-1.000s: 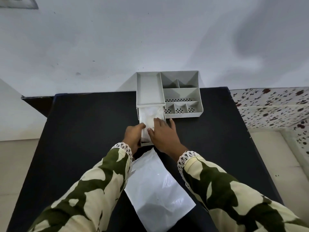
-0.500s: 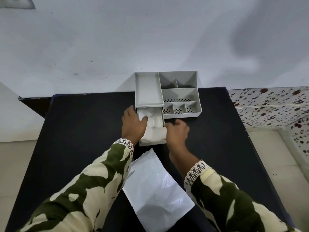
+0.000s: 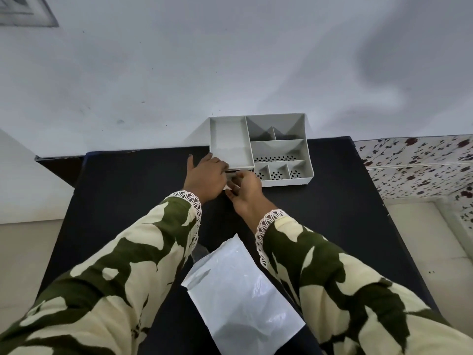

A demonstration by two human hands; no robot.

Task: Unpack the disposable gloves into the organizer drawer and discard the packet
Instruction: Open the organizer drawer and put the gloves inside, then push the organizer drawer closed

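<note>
Gloves: not showing in this view; judging by the task, they are lying inside the drawer (image 3: pixel 231 175), which is nearly pushed home under the organizer's (image 3: pixel 279 149) long left tray, with only a sliver of its front peeking out between the two hands.
Packet (image 3: pixel 239 295): lying flat and slack on the table (image 3: pixel 128 180) at 6 o'clock from the organizer, between the two sleeves, touching neither hand.
Packet handling: probably very light, soft and crinkly, glossy and so likely slippery; a pinch at its near-side edge or a corner, or a scrunch of the whole sheet, is looking like the surest hold. A flat-palm press is likely to slide it about.
Drawer handling: looking like thin, stiff, light plastic; pushing squarely on the front face is likely best, since a skewed push may jam it.
Left hand (image 3: pixel 204 175): resting at the drawer's left front corner, thumb spread toward 11 o'clock, fingers curled on the front.
Right hand (image 3: pixel 244 188): fingers bent against the drawer front at 5 o'clock from the left hand; whether it is pinching anything I cannot tell.
Organizer: sitting at the table's 12 o'clock edge against the wall (image 3: pixel 230 60), its compartments looking bare.
</note>
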